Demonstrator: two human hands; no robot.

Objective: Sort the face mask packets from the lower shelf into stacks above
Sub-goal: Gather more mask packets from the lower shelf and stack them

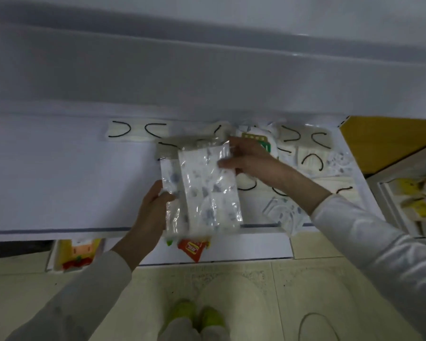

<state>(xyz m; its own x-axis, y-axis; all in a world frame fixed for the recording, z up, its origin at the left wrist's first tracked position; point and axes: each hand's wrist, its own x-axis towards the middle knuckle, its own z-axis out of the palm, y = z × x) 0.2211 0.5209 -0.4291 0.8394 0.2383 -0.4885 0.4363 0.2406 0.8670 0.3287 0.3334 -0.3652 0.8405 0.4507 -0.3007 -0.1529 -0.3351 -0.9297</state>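
Smooth white shelf [59,180] under both hands, left [153,207] and right [246,158], each clasping crinkly clear mask packets [209,188].

Two face mask packets [207,185] lie at the shelf [59,180] centre, a loose pile of masks [312,153] at three o'clock (one more packet [133,131] at eleven).

Both bare hands, the left hand [153,205] and right hand [249,158], emerge from long off-white sleeves [379,244] with loose cuffs; below, pale trousers [221,291] and 2 lime-green shoes [197,316]
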